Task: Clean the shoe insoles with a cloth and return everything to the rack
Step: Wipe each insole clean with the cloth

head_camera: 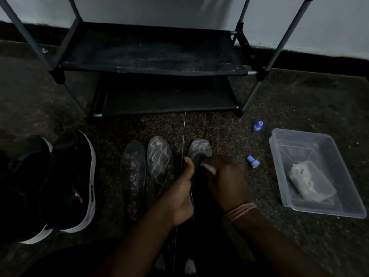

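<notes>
Three insoles lie on the dark speckled floor in front of the rack. The left insole (133, 172) and the middle insole (160, 158) lie free, side by side. My left hand (182, 193) grips the left edge of the right insole (200, 149), thumb pointing up along it. My right hand (226, 181) holds a small white cloth (209, 168) against that insole's middle. Only its toe end shows beyond my hands.
A black two-shelf shoe rack (151, 54) with grey poles stands against the wall. A pair of black shoes with white soles (67, 182) sits at left. A clear plastic tub (315, 170) holding a white cloth is at right, with two small blue caps (253, 161) near it.
</notes>
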